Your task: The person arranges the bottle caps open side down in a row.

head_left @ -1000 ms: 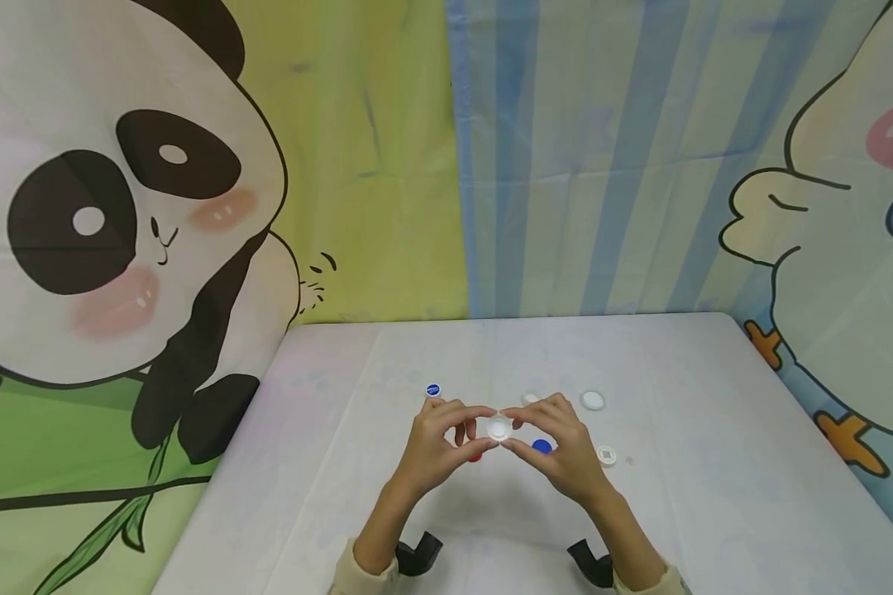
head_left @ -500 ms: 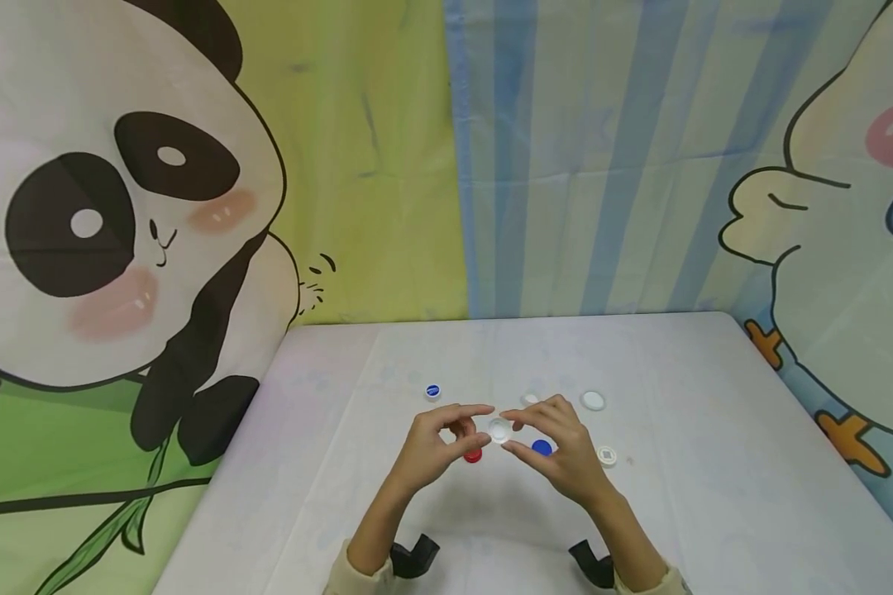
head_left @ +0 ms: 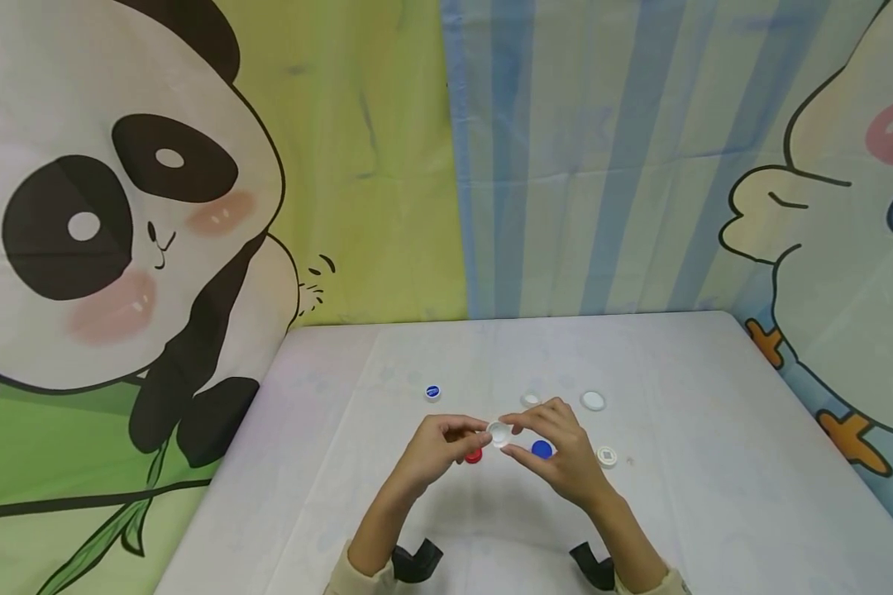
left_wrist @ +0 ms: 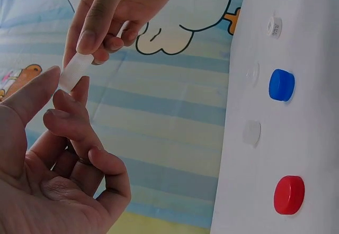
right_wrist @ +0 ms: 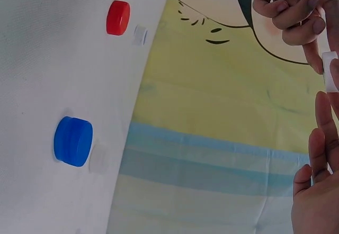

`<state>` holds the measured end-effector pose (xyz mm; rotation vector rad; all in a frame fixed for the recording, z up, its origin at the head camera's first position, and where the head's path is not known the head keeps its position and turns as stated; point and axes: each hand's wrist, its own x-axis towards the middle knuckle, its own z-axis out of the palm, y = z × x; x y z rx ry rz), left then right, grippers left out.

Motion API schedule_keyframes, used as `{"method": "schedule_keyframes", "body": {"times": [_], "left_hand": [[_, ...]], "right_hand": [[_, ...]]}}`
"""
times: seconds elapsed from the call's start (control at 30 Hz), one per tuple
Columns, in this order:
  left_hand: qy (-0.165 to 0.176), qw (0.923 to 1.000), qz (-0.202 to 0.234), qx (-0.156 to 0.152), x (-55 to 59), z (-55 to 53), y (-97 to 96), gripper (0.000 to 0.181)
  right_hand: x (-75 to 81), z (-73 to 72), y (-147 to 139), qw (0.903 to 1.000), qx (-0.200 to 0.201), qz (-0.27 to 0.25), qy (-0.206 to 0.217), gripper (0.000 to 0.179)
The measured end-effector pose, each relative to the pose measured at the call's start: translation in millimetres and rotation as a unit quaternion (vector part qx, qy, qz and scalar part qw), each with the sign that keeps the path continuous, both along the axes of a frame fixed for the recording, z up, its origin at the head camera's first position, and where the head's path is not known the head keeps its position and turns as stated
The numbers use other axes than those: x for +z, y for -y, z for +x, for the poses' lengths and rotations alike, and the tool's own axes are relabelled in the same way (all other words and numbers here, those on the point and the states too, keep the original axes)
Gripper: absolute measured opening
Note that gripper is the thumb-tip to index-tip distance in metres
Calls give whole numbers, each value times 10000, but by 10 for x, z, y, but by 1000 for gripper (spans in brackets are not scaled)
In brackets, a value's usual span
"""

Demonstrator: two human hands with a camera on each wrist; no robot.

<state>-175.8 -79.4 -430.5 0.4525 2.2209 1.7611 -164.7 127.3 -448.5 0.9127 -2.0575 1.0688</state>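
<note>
A white ribbed bottle cap (head_left: 499, 435) is held up above the table between both hands, its hollow side facing the head camera. My left hand (head_left: 435, 450) pinches its left edge between thumb and forefinger. On the opposite side, my right hand (head_left: 561, 446) grips the cap with thumb and forefinger. The left wrist view shows the cap (left_wrist: 76, 72) edge-on, fingertips of both hands meeting at it. Only part of the cap (right_wrist: 329, 70) shows at the right border of the right wrist view.
Loose caps lie on the white table (head_left: 327, 496): a red cap (head_left: 473, 455) near the left hand, a blue cap (head_left: 542, 449) behind the right. Farther off are a blue-and-white cap (head_left: 433, 392), a white disc (head_left: 593, 401) and a white cap with a square mark (head_left: 606, 456).
The left thumb and forefinger first spread off the cap's edge, then closed together on its left side. The cap turned and sank slightly. The right hand stayed on it.
</note>
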Motion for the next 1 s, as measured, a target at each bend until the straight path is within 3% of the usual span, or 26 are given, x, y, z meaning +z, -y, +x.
{"method": "schedule_keyframes", "body": {"times": [0.2,0.37,0.47,0.53,0.6,0.67,0.77,0.83,0.93,1.0], "left_hand": [[-13,9999,-47,105,-17,-4,-4,27],[-163,9992,-209,309,-24,-1,-13,26],[-663,9961,-260,516,-39,9,-16,24],[-1277,9889,-322,691,-52,12,-19,23],[-1935,9770,-300,844,-66,15,-22,22],[-2662,9593,-343,880,-78,14,-24,22],[-3714,9236,-509,807,-89,12,-24,20],[-4373,8942,-610,735,-96,6,-21,19],[-5031,8595,-616,663,-89,2,-22,19],[-5267,8457,-595,626,-81,0,-24,19]], "right_hand": [[1,-9,13,9999,25,-49,-154,39],[-13,-12,11,10000,-36,36,-36,39],[-22,-5,5,9995,-84,100,295,44],[-21,6,0,9977,-123,75,656,47],[-10,15,-5,9938,-162,26,1096,46],[9,27,-8,9863,-77,-144,1642,38],[52,45,-4,9640,244,-488,2604,23],[78,55,-2,9459,506,-686,3131,21],[100,58,0,9278,847,-800,3543,25],[102,54,-4,9230,975,-796,3636,25]]}}
